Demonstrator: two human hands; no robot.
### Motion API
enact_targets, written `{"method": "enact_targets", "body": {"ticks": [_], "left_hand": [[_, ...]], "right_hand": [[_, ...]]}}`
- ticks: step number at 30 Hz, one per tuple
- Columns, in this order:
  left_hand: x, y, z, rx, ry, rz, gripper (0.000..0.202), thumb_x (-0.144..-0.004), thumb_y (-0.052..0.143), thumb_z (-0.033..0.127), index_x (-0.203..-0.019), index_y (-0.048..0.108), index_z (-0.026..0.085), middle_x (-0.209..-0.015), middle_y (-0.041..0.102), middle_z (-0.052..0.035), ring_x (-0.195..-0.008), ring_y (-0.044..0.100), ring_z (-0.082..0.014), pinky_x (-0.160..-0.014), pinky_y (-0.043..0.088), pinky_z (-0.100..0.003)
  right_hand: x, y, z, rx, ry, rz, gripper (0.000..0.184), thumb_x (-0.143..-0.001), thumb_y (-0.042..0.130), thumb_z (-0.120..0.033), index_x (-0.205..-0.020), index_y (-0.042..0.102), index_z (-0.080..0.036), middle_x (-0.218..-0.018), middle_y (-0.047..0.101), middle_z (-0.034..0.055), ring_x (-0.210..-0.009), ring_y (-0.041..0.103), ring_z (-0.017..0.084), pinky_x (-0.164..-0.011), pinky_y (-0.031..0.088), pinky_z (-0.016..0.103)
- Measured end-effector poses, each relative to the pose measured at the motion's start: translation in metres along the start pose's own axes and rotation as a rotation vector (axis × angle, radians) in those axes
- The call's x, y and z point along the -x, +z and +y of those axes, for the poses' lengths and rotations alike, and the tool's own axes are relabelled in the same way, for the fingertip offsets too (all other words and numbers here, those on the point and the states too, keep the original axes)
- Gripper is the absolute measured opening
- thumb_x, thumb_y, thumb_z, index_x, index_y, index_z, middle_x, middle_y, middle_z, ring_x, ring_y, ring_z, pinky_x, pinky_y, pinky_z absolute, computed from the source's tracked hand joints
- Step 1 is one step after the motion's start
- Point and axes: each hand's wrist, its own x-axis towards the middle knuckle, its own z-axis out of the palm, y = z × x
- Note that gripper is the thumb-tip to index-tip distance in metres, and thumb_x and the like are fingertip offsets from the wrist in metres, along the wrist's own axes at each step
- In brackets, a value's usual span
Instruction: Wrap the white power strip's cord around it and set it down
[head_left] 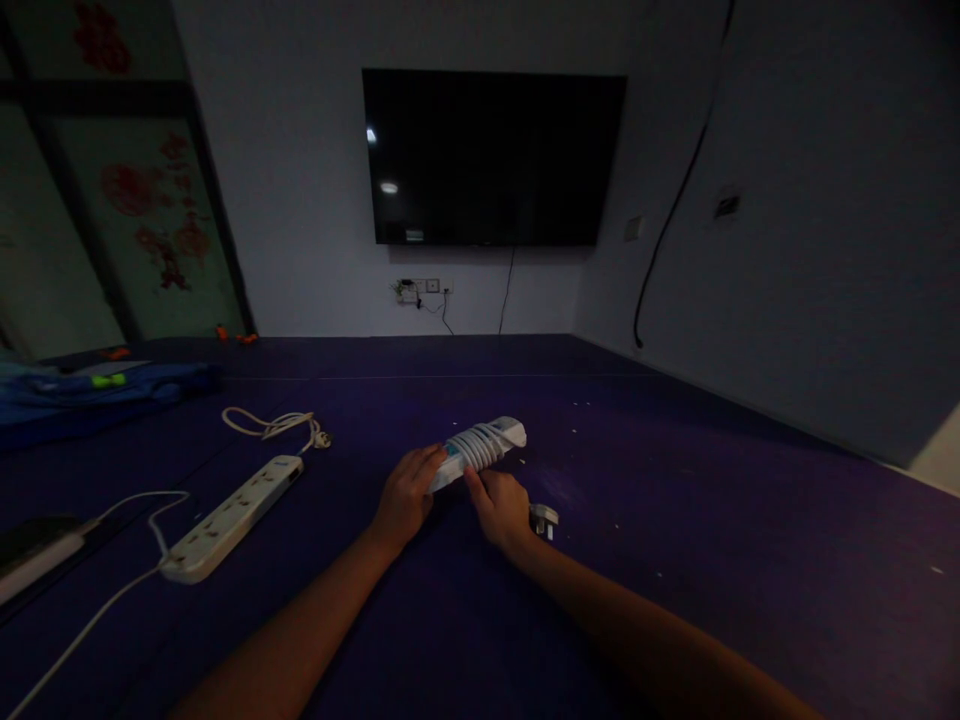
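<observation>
A white power strip (512, 432), its cord (480, 447) wound around the middle in several turns, is held slightly tilted above the purple floor. My left hand (409, 492) is closed around the strip's near end. My right hand (498, 504) is closed at the wound cord, its thumb against the lower turns; the fingers underneath are hidden. Beside my right wrist is the cord's plug (544, 517), its pins showing. Part of the cord between the plug and the turns is hidden by my right hand.
A second white power strip (232, 518) lies to the left, with a loosely looped cable (270, 425) beyond it. At the far left are a dark device (37, 545) with a white cable and blue cloth (112, 388). A television (495, 158) hangs on the wall ahead.
</observation>
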Motion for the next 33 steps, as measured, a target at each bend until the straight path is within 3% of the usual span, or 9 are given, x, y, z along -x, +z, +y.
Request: {"method": "enact_targets", "body": {"ticks": [8,13,18,22,27,29,33], "left_hand": [[0.001,-0.001,-0.001,-0.093,0.15,-0.03,0.043,-0.089,0.036,0.016,-0.13,0.046,0.021,-0.13,0.051,-0.0127,-0.119,0.046,-0.0234,-0.099,0.038,-0.043],[0.0,-0.002,0.01,-0.005,0.107,-0.063,0.04,-0.089,0.041,0.022,-0.129,0.047,0.023,-0.132,0.048,-0.0121,-0.122,0.044,-0.0235,-0.1,0.038,-0.044],[-0.002,-0.001,0.026,0.228,-0.104,-0.035,0.065,-0.07,0.068,0.043,-0.128,0.048,0.02,-0.132,0.046,-0.0155,-0.122,0.043,-0.0287,-0.102,0.035,-0.045],[-0.004,0.004,0.035,0.565,-0.349,0.052,0.067,-0.067,0.07,0.039,-0.127,0.047,0.018,-0.127,0.051,-0.0144,-0.118,0.048,-0.0273,-0.101,0.036,-0.043],[-0.006,0.011,0.036,0.974,-0.62,-0.048,0.056,-0.064,0.073,0.033,-0.113,0.054,0.014,-0.105,0.065,-0.0114,-0.094,0.062,-0.0223,-0.084,0.048,-0.035],[-0.007,0.011,0.036,1.013,-0.662,-0.048,0.049,-0.063,0.074,0.031,-0.105,0.056,0.013,-0.097,0.067,-0.01,-0.087,0.064,-0.0211,-0.08,0.049,-0.033],[-0.007,0.006,0.036,0.942,-0.621,0.024,0.051,-0.06,0.075,0.028,-0.105,0.056,0.015,-0.098,0.067,-0.0085,-0.087,0.064,-0.0206,-0.078,0.049,-0.031]], "right_hand": [[0.002,-0.001,-0.001,-0.154,0.115,0.076,0.071,-0.083,0.022,-0.069,-0.053,0.059,-0.017,-0.053,0.06,0.0053,-0.053,0.056,0.014,-0.05,0.027,0.024],[0.003,-0.006,-0.002,-0.249,0.152,0.146,0.063,-0.077,0.036,-0.07,-0.053,0.059,-0.016,-0.051,0.058,0.0033,-0.049,0.053,0.013,-0.048,0.029,0.023],[0.002,-0.009,-0.003,-0.281,0.144,0.205,0.058,-0.076,0.04,-0.066,-0.056,0.06,-0.015,-0.052,0.059,0.0031,-0.049,0.052,0.013,-0.048,0.03,0.022],[0.003,-0.009,-0.002,-0.321,0.102,0.214,0.054,-0.077,0.043,-0.062,-0.064,0.065,-0.015,-0.057,0.063,0.0049,-0.053,0.055,0.015,-0.05,0.033,0.023],[0.003,-0.006,0.001,-0.313,0.06,0.211,0.053,-0.077,0.043,-0.062,-0.068,0.066,-0.014,-0.061,0.064,0.0063,-0.056,0.056,0.016,-0.053,0.035,0.024],[0.002,-0.005,0.003,-0.295,0.05,0.19,0.054,-0.078,0.042,-0.062,-0.068,0.065,-0.014,-0.062,0.064,0.0063,-0.056,0.056,0.016,-0.052,0.034,0.024],[0.002,-0.004,0.006,-0.186,0.016,0.147,0.057,-0.082,0.035,-0.062,-0.065,0.062,-0.014,-0.06,0.062,0.0063,-0.053,0.054,0.014,-0.05,0.03,0.024]]}}
